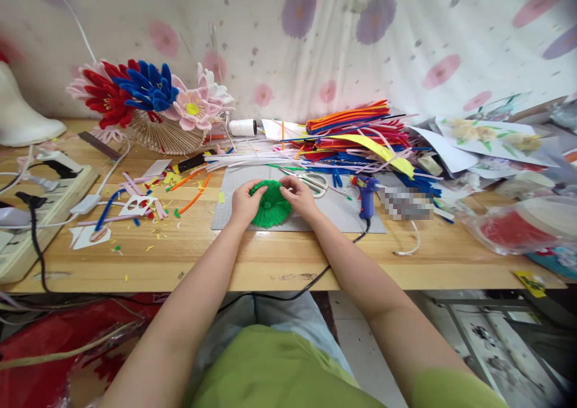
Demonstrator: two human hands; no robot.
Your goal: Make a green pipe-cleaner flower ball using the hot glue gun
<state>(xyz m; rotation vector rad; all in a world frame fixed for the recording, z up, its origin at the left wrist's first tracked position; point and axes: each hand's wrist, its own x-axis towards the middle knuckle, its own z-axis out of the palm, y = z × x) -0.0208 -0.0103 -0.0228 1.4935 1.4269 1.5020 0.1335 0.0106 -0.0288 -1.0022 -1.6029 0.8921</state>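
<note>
A round green piece made of pipe cleaners point(271, 207), shaped like a leaf disc with a knot at its middle, is held between my two hands over the grey mat point(331, 216). My left hand point(247, 202) pinches its upper left rim. On the upper right rim, the fingers of my right hand point(297, 195) are closed. Just beyond my right hand lie scissors point(315, 183) with pale handles. A blue glue gun point(366, 196) rests farther right on the mat, its black cord running toward the table's front edge.
Pipe cleaners in many colours point(347, 122) are heaped at the back. A basket of fuzzy flowers point(155, 133) stands back left, near a white thread spool point(242, 127). Scraps and a power strip point(67, 200) lie left. Plastic-wrapped red material point(514, 231) sits right.
</note>
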